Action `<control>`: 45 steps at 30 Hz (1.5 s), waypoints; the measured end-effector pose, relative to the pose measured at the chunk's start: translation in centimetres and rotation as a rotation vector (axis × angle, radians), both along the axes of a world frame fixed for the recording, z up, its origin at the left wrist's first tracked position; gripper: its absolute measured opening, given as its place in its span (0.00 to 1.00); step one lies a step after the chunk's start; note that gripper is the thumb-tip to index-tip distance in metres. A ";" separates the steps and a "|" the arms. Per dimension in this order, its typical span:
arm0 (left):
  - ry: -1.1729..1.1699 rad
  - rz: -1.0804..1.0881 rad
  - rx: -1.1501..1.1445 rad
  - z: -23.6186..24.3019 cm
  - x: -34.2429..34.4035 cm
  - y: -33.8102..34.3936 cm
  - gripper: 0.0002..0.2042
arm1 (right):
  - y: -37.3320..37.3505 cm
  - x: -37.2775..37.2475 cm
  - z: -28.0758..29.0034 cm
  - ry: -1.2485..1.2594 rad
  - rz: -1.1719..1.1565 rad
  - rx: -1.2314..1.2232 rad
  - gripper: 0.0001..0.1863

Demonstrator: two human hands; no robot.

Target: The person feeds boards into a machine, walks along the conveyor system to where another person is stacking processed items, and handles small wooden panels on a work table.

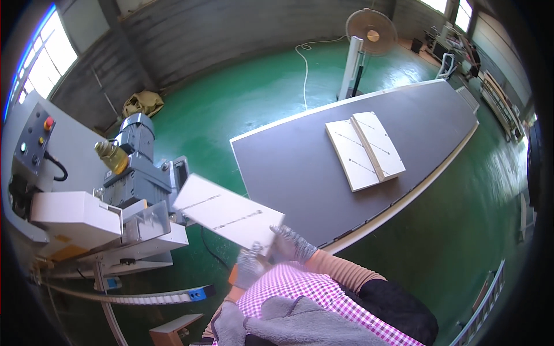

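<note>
A long white panel (pixel 231 212) with dark printed lines juts out in front of my body toward the machine on the left. My left hand (pixel 251 267), in a grey glove, grips its near end from the left corner. My right hand (pixel 293 244), gloved the same way, closes on the right corner of that end. Some fingers of both hands are hidden or slightly blurred. On the dark-topped table (pixel 283 167) to the right lie more white panels (pixel 344 151), side by side, with a brown edge strip showing between them.
At left stands a machine with a grey motor (pixel 137 138), an oil cup (pixel 112 157) and a control panel (pixel 36 141) with buttons. A curved roller rail (pixel 144 299) reaches out low. Beyond the table is a standing fan (pixel 372 33) with a white cable on the green floor.
</note>
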State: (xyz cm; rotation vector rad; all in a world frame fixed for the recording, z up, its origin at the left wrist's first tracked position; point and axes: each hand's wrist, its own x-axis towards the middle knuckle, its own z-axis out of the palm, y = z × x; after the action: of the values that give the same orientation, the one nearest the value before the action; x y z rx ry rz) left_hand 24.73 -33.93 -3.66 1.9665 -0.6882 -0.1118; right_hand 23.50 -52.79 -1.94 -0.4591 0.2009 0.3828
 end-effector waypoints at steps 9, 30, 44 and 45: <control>1.115 -0.154 -0.219 6.9 0.2 -10.1 0.30 | -13.5 -6.2 -4.5 0.187 -0.750 -0.035 0.21; 1.457 0.148 -0.471 3.8 0.5 -5.3 0.20 | -46.2 -5.8 -17.9 0.262 -0.785 -1.639 0.39; 0.948 0.593 -0.890 5.4 0.8 8.1 0.21 | -22.1 -7.2 -9.8 0.378 -0.948 -0.758 0.31; 0.912 0.633 -0.913 5.5 1.5 9.1 0.21 | -22.3 -7.7 -10.3 0.402 -0.926 -0.711 0.31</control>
State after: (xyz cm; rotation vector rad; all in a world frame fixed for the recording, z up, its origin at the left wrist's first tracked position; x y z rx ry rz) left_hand 26.27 -24.86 1.89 0.9806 0.4474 -0.2312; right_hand 15.83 -75.05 -12.28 -0.9190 0.9141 -0.5432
